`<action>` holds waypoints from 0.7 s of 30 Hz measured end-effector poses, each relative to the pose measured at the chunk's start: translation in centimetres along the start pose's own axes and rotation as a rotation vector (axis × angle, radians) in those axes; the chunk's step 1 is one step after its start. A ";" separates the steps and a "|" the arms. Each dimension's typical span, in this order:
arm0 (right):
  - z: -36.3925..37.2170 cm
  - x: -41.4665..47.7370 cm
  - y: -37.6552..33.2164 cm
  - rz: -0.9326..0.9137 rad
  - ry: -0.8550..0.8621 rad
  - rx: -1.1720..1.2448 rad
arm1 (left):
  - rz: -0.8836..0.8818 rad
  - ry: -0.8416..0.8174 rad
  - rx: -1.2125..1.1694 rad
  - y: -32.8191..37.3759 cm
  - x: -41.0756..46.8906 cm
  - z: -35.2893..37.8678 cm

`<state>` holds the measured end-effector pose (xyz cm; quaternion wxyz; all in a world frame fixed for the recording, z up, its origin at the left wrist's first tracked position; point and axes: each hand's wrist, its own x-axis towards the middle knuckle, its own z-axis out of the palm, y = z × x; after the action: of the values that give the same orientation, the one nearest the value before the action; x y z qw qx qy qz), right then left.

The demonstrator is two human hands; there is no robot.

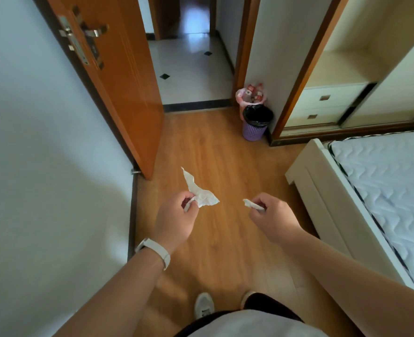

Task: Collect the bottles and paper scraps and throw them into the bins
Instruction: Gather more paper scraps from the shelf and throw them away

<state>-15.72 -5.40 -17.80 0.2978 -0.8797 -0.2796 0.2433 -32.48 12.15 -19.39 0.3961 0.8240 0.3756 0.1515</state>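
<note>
My left hand (176,217) pinches a large crumpled white paper scrap (198,190) that sticks up and to the right of the fingers. A smaller white paper scrap (251,204) is held in my right hand (271,215). Both hands hover above the wooden floor, about waist height. Far ahead by the wall stands a purple bin (255,124) with a black liner. Just behind it a pink-lined bin (243,99) holds several plastic bottles (255,92) with red labels.
An open orange door (118,76) stands at the left, with a tiled hallway (191,69) beyond it. A white bed frame (322,190) with a quilted mattress (390,181) fills the right side. A wardrobe with drawers (327,103) is behind the bins.
</note>
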 end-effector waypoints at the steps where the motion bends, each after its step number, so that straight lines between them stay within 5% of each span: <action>1: -0.5 0.9 -0.3 -0.016 0.028 -0.013 | 0.008 -0.007 0.002 0.2 1.3 0.3; 21: -16.4 28.7 5.0 -0.081 0.129 0.033 | 0.172 -0.089 0.214 15.6 28.4 11.1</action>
<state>16.60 3.15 -17.07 0.3394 -0.8765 -0.2910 0.1783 0.49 20.80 -15.89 0.3080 0.8966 0.2995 0.1072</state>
